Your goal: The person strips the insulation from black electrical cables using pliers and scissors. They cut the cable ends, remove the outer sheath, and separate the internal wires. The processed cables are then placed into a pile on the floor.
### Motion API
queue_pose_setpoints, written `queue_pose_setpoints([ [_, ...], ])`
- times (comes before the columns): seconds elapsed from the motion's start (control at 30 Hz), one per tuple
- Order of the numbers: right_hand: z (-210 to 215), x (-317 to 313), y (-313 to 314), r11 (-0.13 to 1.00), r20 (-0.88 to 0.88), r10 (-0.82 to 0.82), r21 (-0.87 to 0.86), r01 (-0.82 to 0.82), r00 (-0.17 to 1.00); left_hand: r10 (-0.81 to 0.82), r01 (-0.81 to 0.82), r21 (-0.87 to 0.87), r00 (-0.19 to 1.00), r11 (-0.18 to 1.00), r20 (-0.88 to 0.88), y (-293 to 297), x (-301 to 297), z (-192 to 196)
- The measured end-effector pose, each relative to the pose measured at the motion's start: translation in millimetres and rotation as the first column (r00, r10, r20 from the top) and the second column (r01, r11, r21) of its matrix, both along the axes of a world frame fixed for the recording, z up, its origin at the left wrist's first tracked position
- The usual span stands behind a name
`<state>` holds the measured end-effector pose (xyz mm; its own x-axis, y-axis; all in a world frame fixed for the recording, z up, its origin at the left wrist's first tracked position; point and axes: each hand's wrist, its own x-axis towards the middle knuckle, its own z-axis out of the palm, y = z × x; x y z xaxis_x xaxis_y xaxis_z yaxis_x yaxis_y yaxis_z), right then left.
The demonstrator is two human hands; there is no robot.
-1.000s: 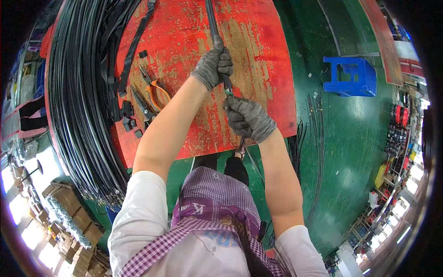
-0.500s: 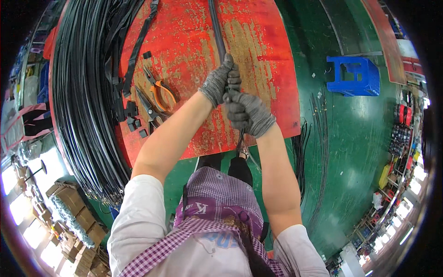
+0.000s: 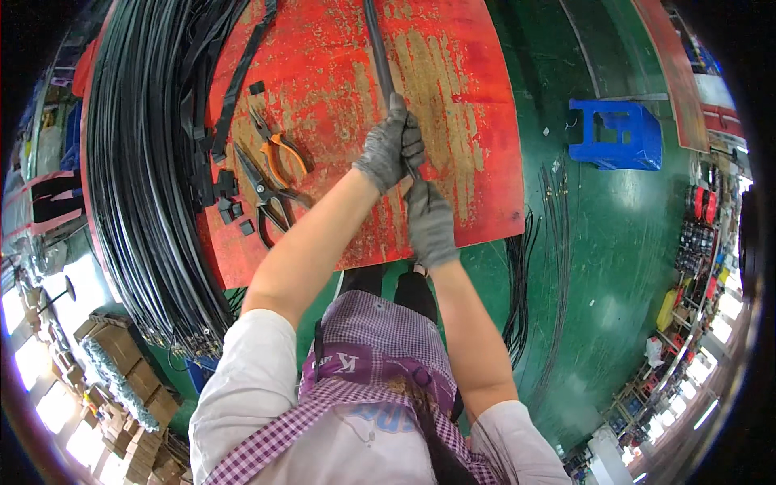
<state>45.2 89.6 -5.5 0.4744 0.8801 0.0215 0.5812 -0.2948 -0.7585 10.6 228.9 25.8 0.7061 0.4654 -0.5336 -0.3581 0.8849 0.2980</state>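
Observation:
A dark cable bundle (image 3: 378,52) runs from the far edge of the worn red table down into my left hand (image 3: 388,149), whose gloved fingers are wrapped round it. Closer to my body, my right hand (image 3: 431,222), also in a grey glove, is closed on the lower part of the same bundle. A short thin stretch of it shows between the two hands; the end inside the right glove is hidden. Left of my hands lie orange-handled pliers (image 3: 277,151) and black-handled scissors (image 3: 263,190), with small black pieces (image 3: 229,208) beside them.
Long black cables (image 3: 133,162) lie in a thick heap along the table's left side, next to black strips (image 3: 240,85). The red tabletop (image 3: 331,89) ends just beyond my legs. On the green floor to the right are a blue plastic stool (image 3: 618,136) and loose thin cables (image 3: 558,218).
My right hand has slid toward my body, away from the left, baring a short stretch of the bundle between them. The left hand keeps its grip in nearly the same place.

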Motion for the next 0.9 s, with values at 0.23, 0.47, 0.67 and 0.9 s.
queue_pose_setpoints([
  [0.23,30,19,23,0.992,0.259,0.086,0.067,-0.106,0.962,-0.433,0.516,0.67,0.847,0.534,-0.308,-17,-10,-38],
  [0.47,65,-5,28,0.945,0.368,0.054,-0.319,0.072,0.928,-0.002,0.005,-0.037,0.997,0.999,0.08,73,12,-5],
  [0.67,47,25,52,0.954,0.357,0.19,-0.287,-0.087,0.915,0.138,-0.127,0.053,0.937,0.99,-0.322,28,36,14],
  [0.9,37,41,35,0.989,-0.124,0.029,-0.138,-0.046,0.992,-0.1,0.55,0.832,0.834,0.066,-0.543,34,-5,3],
])
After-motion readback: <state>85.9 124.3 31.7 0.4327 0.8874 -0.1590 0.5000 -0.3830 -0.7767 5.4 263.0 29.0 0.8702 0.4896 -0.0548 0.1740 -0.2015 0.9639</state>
